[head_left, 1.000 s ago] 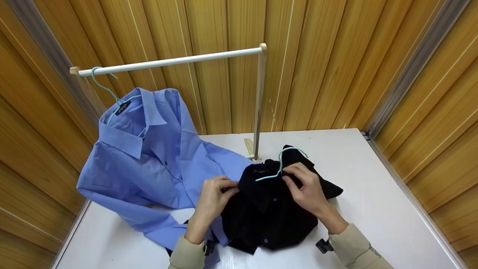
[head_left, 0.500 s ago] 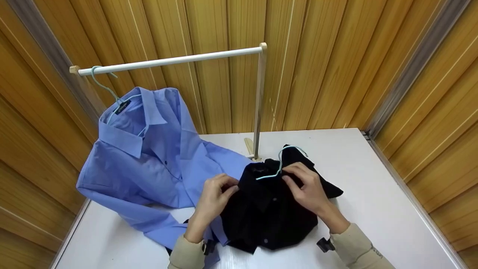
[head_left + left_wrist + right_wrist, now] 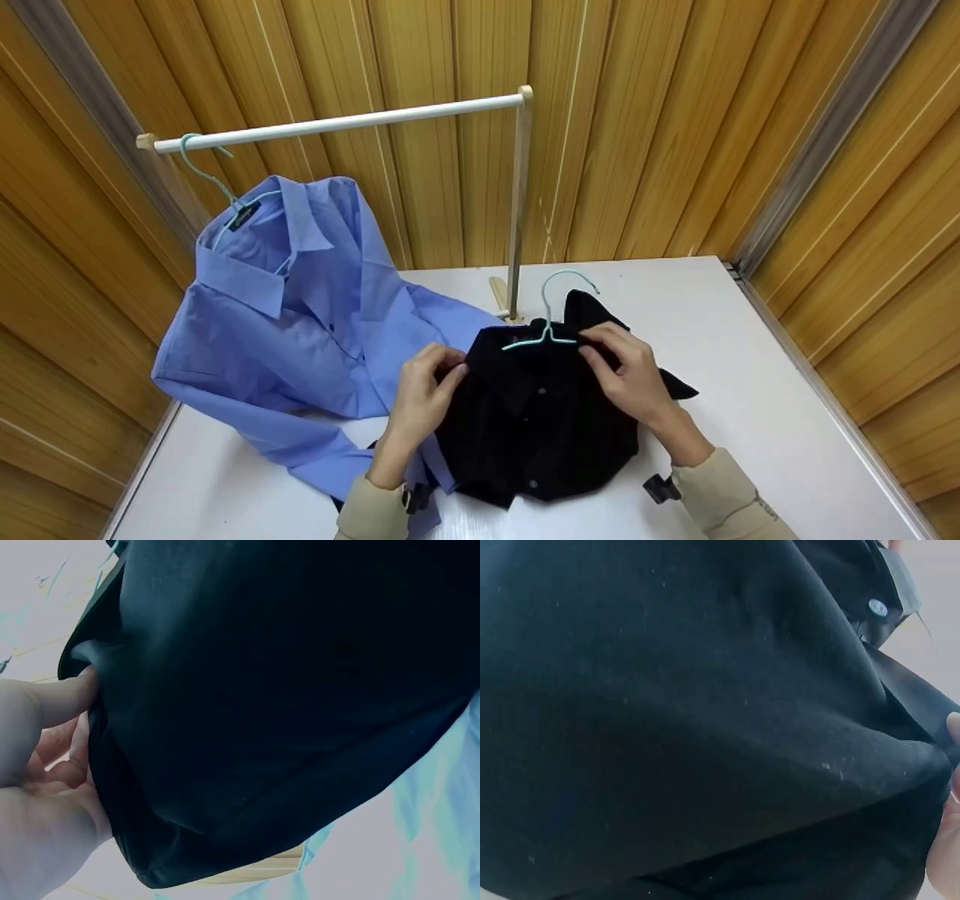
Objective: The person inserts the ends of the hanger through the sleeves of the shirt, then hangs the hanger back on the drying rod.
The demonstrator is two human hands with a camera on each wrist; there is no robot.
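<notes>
A black shirt (image 3: 555, 442) is held up over the table, with a pale turquoise hanger (image 3: 548, 330) in its neck opening. The hanger's hook rises free above the collar, and its lower arms are hidden inside the cloth. On the left side, my left hand (image 3: 424, 390) pinches the shirt near the collar and shoulder; the left wrist view shows thumb and fingers on the black cloth (image 3: 262, 705). My right hand (image 3: 626, 375) pinches the opposite side by the collar. In the right wrist view only the edge of that hand (image 3: 946, 855) shows beside the fabric.
A blue shirt (image 3: 300, 337) hangs on another hanger (image 3: 204, 171) from the left end of a white rail (image 3: 337, 122). Its sleeves spread over the white table (image 3: 757, 420) and reach the black shirt. The rack's right post (image 3: 519, 217) stands behind the black shirt.
The hanger in the black shirt has turned more upright and shifted left, with more of its shoulders showing. My right hand has moved slightly right, from the hanger's neck to the collar side.
</notes>
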